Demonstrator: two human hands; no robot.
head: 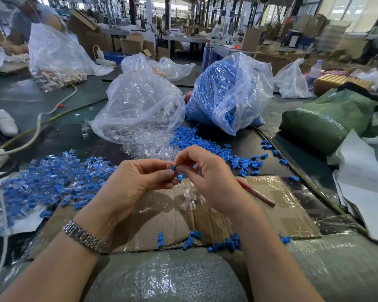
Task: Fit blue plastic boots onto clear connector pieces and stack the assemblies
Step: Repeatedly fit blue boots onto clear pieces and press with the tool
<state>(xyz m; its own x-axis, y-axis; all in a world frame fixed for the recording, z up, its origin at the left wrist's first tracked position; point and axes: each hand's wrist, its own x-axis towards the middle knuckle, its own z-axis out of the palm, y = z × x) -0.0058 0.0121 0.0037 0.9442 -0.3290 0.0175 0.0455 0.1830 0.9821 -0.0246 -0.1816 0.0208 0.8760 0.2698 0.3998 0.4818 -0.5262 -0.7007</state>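
Blue boot [174,167] and a clear connector piece [169,171] meet between the two hands, held in the air above the flattened cardboard sheet [277,216] near the front of the counter [42,136]. The left hand [138,177] comes in from the lower left with its palm turned inward, fingers curled and the fingertips pinching the clear piece; a metal watch band [84,236] circles that wrist. The right hand [202,171] reaches in from the lower right with the back of the hand facing up, thumb and forefinger pinching the boot against the clear piece, and a few more blue boots [179,177] tucked under its curled fingers. How far the boot is seated on the connector cannot be told.

Below the hands a few loose clear connectors [189,200] lie on the cardboard, and a red pencil [256,194] lies slanted just to their right. A heap of finished blue-and-clear assemblies [52,182] spreads across the counter on the left. Loose blue boots [207,147] are scattered behind the hands and another small cluster [223,245] lies at the near edge of the cardboard. Farther back stand a clear plastic bag of connectors [140,105] and, to its right, a bag of blue boots [225,94]. A green bag [327,120] sits at the right.
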